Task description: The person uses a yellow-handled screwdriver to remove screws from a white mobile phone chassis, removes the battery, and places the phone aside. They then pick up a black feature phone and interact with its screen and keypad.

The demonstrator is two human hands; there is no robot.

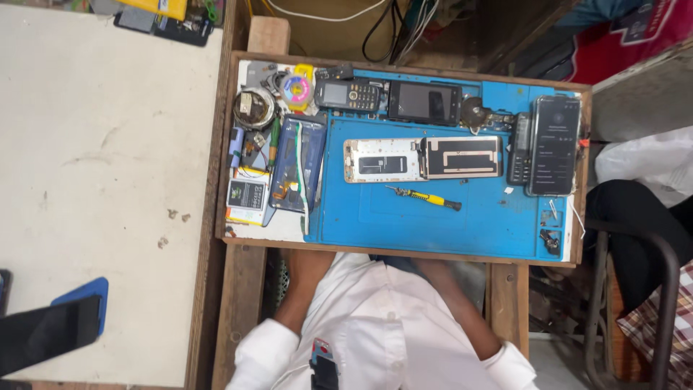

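Both my forearms reach from the white shirt sleeves under the near edge of the wooden tray (pixel 404 253), so neither hand shows. On the blue work mat (pixel 404 217) an opened phone body (pixel 422 159) lies flat with its inner plates up. Just below it lies a small screwdriver (pixel 426 197) with a yellow handle. A black keypad phone (pixel 348 94) and a dark smartphone (pixel 424 102) lie along the mat's far edge.
At the right of the mat are a smartphone with a lit screen (pixel 554 145) and a slim keypad phone (pixel 519 148). The tray's left side holds a phone shell with cables (pixel 297 164), a battery (pixel 246 194), a tape roll (pixel 296 89) and small parts. A white table (pixel 108 159) stands left; a metal chair (pixel 635 289) right.
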